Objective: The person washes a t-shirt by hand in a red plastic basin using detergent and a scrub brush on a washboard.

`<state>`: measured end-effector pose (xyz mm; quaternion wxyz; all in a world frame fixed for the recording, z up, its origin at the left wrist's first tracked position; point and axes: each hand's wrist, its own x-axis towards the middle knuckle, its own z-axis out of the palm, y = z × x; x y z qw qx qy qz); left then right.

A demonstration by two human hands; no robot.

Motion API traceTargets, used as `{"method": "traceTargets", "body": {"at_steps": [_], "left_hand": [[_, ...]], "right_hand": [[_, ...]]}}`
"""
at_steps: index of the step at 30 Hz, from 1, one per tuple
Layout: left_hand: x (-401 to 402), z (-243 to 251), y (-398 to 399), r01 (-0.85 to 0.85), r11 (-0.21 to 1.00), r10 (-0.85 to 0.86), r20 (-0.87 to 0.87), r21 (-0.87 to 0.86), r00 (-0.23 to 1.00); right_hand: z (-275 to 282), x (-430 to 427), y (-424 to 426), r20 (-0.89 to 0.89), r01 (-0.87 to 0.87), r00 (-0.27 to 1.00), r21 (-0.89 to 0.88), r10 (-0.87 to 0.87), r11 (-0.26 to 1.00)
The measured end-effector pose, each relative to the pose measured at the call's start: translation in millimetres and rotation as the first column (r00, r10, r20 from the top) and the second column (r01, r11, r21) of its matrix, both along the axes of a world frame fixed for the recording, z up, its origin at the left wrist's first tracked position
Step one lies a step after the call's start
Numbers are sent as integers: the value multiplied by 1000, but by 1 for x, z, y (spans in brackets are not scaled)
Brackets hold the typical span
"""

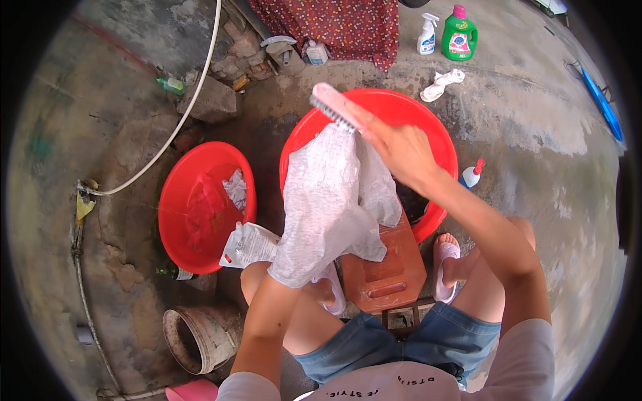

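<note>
A pink scrubbing brush [335, 105] with grey bristles is gripped by its handle in my right hand [409, 150]. Its bristles rest against the upper end of a wet light-grey garment [321, 195], possibly a sleeve or leg. My left forearm [271, 313] runs up inside this cloth, which hides my left hand. Part of the garment hangs over a reddish-brown washboard [383, 280], whose upper end leans into a large red basin [441, 130]. Dark cloth [411, 198] shows inside that basin, partly covered by my arm.
To the left, a smaller red basin [168, 225] holds water and cloths beside a detergent pouch [248, 245]. A dirty bucket [200, 341] lies tipped. A white hose [175, 133] crosses the left side. Beyond are a green detergent bottle [459, 37], spray bottle [427, 35] and white socks [441, 85].
</note>
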<state>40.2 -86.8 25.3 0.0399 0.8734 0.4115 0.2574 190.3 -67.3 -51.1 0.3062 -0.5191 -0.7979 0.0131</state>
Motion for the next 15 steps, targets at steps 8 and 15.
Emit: {"method": "traceTargets", "body": {"at_steps": [8, 15], "left_hand": [[0, -3, 4, 0, 1000, 0, -15, 1, 1000], [4, -4, 2, 5, 1000, -5, -33, -4, 999]], "right_hand": [[-2, -4, -3, -47, -94, 994, 34, 95, 995], [-6, -8, -3, -4, -128, 992, 144, 130, 981]]}}
